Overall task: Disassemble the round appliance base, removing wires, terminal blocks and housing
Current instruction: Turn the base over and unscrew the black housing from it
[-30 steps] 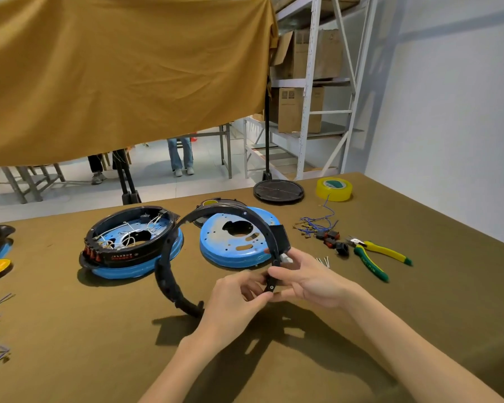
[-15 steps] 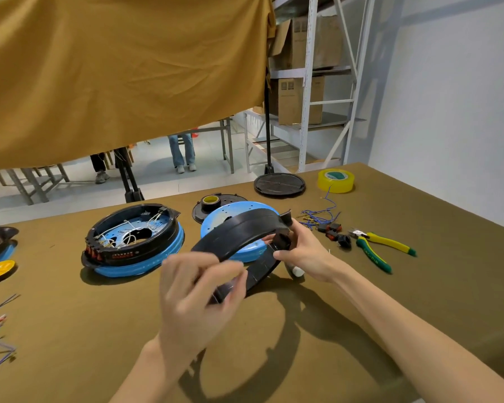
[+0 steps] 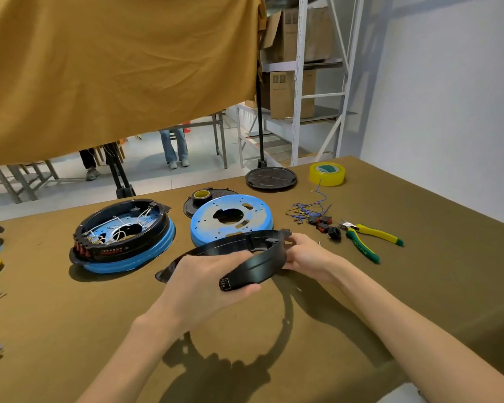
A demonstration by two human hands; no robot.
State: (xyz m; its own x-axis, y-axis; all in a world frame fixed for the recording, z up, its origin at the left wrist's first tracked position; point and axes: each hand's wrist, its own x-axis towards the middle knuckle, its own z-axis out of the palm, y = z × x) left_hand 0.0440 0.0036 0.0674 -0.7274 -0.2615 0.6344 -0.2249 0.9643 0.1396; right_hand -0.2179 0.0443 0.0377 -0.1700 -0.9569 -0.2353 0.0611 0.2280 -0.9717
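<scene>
Now we have swung the black ring [image 3: 253, 261] from upright to nearly flat above the table [image 3: 419, 286]; our left hand [image 3: 204, 283] grips its near edge, our right hand [image 3: 306, 254] pinches its far end; the blue plate [image 3: 230, 219] behind lies stripped, so the housing looks freed.

Big yellow-brown cloth [image 3: 114, 68] hanging up top. White wall [image 3: 448, 97] on the right. Metal shelf [image 3: 300, 82] with cardboard boxes [image 3: 291, 94]. Pale grey floor [image 3: 146, 170] behind the olive-brown surface [image 3: 419, 286].
</scene>
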